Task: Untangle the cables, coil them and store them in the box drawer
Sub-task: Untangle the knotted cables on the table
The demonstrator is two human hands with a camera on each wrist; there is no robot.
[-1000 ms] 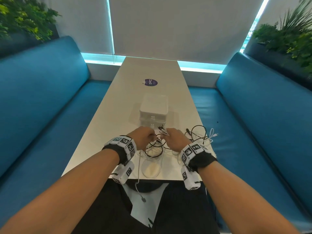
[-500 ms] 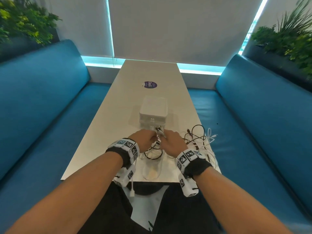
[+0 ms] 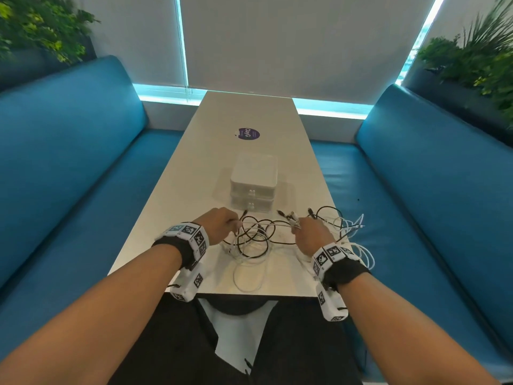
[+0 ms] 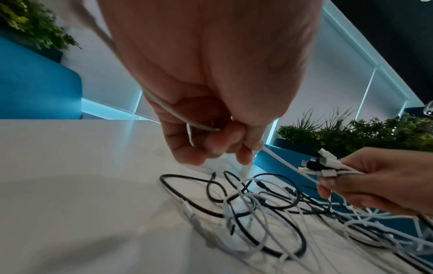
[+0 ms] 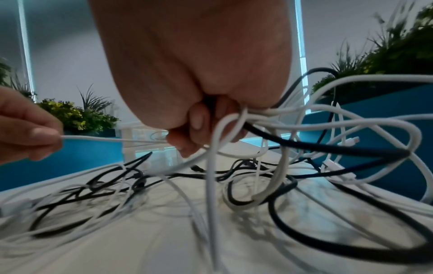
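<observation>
A tangle of black and white cables (image 3: 255, 240) lies on the white table (image 3: 194, 173) near its front edge. My left hand (image 3: 222, 223) pinches a white cable (image 4: 281, 159) that runs taut across to my right hand (image 3: 311, 232). My right hand grips a bunch of cable ends, with several white and dark plugs (image 4: 325, 163) sticking out of the fist. More loops (image 5: 328, 129) hang from that fist down to the table. A white box with two drawers (image 3: 254, 187) stands just behind the tangle, both drawers closed.
Blue padded benches (image 3: 69, 176) run along both sides of the table. A purple round sticker (image 3: 248, 133) sits on the table farther back. More white cable loops (image 3: 358, 245) spill over the table's right edge. Plants (image 3: 472, 56) stand behind the benches.
My hands were close together over the tangle; they have moved apart, left hand leftward and right hand rightward, stretching a white cable taut between them.
</observation>
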